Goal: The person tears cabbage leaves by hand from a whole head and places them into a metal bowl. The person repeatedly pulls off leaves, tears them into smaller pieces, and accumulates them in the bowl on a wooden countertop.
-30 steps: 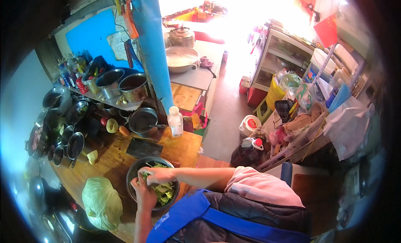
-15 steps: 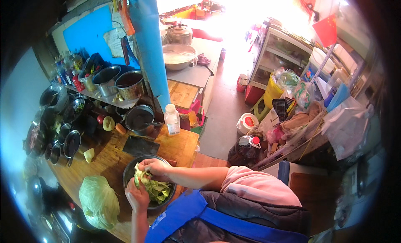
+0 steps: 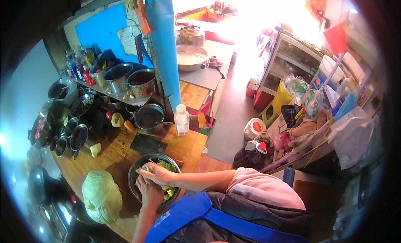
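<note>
Both hands (image 3: 149,190) (image 3: 161,175), seemingly clenched on greens (image 3: 168,193), over bowl (image 3: 133,173); beyond, bottle (image 3: 181,119) with blurred label (image 3: 182,129).

The right hand (image 3: 161,175) and left hand (image 3: 149,190) hide some leafy greens (image 3: 169,194), perhaps gripping a few; the lower edge cuts off the left forearm (image 3: 145,224), and glare swallows the far floor (image 3: 230,103).

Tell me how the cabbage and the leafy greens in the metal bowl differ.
The cabbage is one large rounded head; the leafy greens are loose, smaller pieces. The cabbage sits on the wooden table, untouched, while the leafy greens lie in the metal bowl, partly beneath the left hand and right hand. Both are green.
</note>
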Tool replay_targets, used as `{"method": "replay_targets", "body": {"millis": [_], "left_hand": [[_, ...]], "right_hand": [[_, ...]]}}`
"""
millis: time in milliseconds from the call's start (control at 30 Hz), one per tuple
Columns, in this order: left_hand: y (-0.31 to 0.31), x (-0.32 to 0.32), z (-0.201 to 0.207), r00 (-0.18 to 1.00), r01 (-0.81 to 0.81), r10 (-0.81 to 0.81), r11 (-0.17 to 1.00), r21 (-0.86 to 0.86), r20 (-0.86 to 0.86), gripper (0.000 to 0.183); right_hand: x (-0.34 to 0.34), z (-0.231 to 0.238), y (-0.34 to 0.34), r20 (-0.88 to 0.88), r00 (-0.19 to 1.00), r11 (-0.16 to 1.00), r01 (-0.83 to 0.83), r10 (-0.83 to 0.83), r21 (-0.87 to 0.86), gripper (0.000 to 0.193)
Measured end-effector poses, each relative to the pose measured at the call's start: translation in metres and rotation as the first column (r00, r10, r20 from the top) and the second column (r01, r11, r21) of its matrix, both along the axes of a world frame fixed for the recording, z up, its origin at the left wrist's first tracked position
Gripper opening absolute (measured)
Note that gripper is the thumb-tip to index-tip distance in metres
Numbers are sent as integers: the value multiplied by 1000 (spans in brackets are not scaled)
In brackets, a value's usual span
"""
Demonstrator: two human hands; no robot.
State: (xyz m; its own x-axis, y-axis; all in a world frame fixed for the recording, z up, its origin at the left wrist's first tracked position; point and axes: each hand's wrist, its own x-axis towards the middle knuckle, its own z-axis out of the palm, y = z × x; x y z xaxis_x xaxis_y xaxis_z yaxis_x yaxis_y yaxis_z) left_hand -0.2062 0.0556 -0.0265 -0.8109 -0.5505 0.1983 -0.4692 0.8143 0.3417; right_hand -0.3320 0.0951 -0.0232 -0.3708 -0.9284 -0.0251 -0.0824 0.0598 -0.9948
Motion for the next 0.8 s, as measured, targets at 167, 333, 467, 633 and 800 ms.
{"method": "replay_targets", "body": {"millis": [167, 333, 467, 633, 800], "left_hand": [[-1, 8, 25, 976, -18, 62, 979, 204, -209, 88], [-18, 22, 28, 986, 101, 1, 788, 608, -166, 55], [-11, 22, 13, 945, 140, 60, 816, 562, -322, 20], [-8, 14, 8, 985, 33, 35, 925, 379, -171, 22], [-9, 16, 11, 897, 31, 20, 994, 107, -441, 36]], "right_hand": [[-12, 9, 5, -109, 992, 994, -67, 58, -85, 29], [-16, 16, 18, -569, 814, 958, -245, 119, -150, 40], [-29, 25, 29, -753, 628, 971, -229, 196, 62, 31], [-32, 21, 21, -193, 952, 967, -212, 237, 142, 19], [-25, 16, 14, 727, 642, 948, -2, -243, 319, 24]]}}
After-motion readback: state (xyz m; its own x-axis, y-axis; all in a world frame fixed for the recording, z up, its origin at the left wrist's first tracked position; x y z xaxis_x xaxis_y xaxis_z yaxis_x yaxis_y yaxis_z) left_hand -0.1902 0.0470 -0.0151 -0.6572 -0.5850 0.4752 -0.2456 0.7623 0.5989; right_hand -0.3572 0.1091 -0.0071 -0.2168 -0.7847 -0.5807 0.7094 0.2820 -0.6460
